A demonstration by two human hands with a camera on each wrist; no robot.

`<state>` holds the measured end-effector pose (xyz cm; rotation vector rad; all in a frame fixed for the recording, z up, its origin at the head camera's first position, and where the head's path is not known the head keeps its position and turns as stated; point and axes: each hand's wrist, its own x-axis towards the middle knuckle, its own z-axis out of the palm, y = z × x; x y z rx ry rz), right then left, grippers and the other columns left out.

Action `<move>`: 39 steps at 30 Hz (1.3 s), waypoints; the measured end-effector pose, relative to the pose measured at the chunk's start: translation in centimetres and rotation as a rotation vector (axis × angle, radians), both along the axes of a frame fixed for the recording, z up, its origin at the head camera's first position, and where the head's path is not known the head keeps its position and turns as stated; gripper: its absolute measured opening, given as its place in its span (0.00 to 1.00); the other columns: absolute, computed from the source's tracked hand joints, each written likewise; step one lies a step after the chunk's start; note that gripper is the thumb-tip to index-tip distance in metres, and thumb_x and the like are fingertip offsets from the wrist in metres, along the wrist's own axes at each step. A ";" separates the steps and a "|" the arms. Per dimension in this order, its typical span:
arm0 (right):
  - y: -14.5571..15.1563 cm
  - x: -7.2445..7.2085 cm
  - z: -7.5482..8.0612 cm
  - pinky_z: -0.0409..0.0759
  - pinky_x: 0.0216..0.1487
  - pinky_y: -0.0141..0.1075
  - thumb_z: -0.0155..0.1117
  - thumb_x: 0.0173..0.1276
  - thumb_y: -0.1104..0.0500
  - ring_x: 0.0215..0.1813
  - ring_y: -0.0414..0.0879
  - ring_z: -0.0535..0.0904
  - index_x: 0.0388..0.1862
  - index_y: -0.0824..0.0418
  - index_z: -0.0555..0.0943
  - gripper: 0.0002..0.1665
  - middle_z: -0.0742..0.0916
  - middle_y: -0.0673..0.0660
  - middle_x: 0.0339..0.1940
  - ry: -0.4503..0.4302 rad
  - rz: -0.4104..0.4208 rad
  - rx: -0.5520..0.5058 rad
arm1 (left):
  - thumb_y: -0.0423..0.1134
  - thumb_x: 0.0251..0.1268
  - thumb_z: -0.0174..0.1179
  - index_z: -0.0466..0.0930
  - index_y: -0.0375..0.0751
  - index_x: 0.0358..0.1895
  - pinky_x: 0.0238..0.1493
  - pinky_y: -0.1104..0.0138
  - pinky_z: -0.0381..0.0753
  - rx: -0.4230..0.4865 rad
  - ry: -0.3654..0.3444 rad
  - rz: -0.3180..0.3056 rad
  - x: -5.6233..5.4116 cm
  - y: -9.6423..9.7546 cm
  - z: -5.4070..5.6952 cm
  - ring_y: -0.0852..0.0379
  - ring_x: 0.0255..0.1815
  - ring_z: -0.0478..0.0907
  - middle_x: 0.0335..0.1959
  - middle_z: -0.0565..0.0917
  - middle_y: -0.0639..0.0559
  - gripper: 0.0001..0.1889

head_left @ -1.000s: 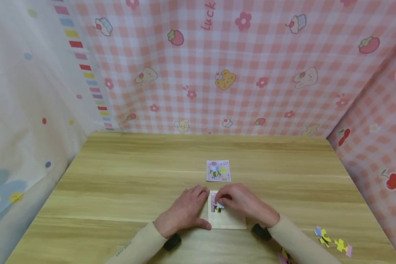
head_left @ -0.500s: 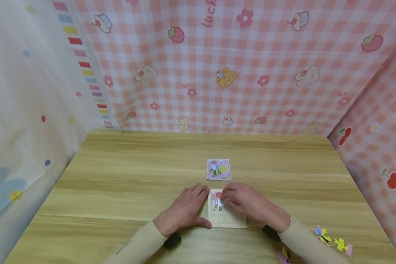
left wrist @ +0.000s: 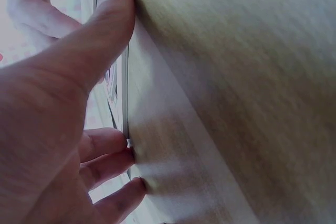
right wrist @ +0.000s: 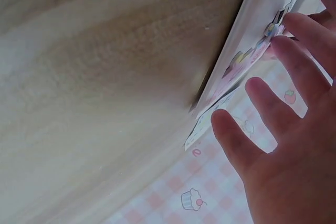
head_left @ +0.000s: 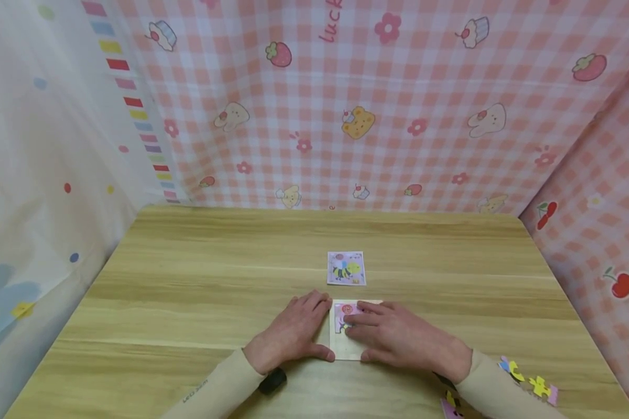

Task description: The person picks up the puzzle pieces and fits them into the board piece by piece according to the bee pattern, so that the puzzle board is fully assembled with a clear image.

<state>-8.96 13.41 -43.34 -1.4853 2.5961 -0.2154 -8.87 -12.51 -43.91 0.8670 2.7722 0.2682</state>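
Observation:
A square, pale puzzle board lies on the table, and joined jigsaw pieces with pink, a red round shape and yellow-black fill its upper left. Along the board's left side rests my left hand, thumb at the lower corner and fingertips by the upper one. In the left wrist view the left thumb lies against the board's edge. My right hand spreads over the right half, its outstretched fingers touching the pieces and hiding part of them. The right wrist view shows some pieces standing slightly proud of the board.
Behind the board lies a square picture card of a bee. Loose jigsaw pieces lie at the right, with another piece beside the right sleeve near the front. A pink checked curtain hangs behind the wooden table.
My right hand has gone from pinching a piece over the board to lying with fingers spread on the pieces. The red round shape now shows at the top. My left hand has stayed put.

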 end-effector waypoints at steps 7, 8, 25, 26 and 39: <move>0.1 0.2 0.0 0.69 0.72 0.59 0.59 0.78 0.39 0.77 0.55 0.69 0.68 0.50 0.81 0.27 0.78 0.47 0.73 0.003 0.030 -0.018 | 0.66 0.49 0.76 0.69 0.36 0.73 0.72 0.48 0.71 0.014 0.003 0.001 0.1 0.0 0.1 0.48 0.70 0.69 0.69 0.72 0.44 0.53; 0.1 0.2 0.0 0.69 0.73 0.59 0.58 0.78 0.39 0.77 0.55 0.69 0.68 0.50 0.81 0.27 0.78 0.47 0.74 -0.002 0.031 -0.017 | 0.66 0.49 0.76 0.69 0.36 0.73 0.72 0.48 0.71 0.013 0.003 0.001 0.1 0.0 0.1 0.48 0.70 0.69 0.69 0.72 0.44 0.53; -0.3 0.0 0.3 0.69 0.71 0.62 0.59 0.77 0.37 0.76 0.57 0.70 0.68 0.50 0.81 0.29 0.79 0.48 0.73 -0.063 -0.015 -0.009 | 0.65 0.49 0.77 0.70 0.35 0.71 0.68 0.50 0.74 0.031 0.033 -0.013 0.1 0.0 0.0 0.49 0.69 0.70 0.68 0.73 0.45 0.51; -0.3 0.0 0.3 0.69 0.71 0.62 0.59 0.77 0.37 0.76 0.57 0.70 0.68 0.50 0.81 0.29 0.79 0.48 0.73 -0.066 -0.017 -0.008 | 0.65 0.49 0.77 0.70 0.35 0.71 0.68 0.50 0.74 0.031 0.033 -0.013 0.1 0.0 0.0 0.49 0.69 0.70 0.68 0.73 0.45 0.51; -0.4 0.1 0.5 0.70 0.70 0.62 0.60 0.77 0.38 0.76 0.57 0.71 0.66 0.50 0.83 0.27 0.80 0.48 0.71 -0.036 0.002 -0.004 | 0.65 0.49 0.77 0.70 0.35 0.71 0.69 0.50 0.73 0.028 0.031 -0.018 0.1 0.0 0.0 0.49 0.69 0.69 0.68 0.73 0.45 0.52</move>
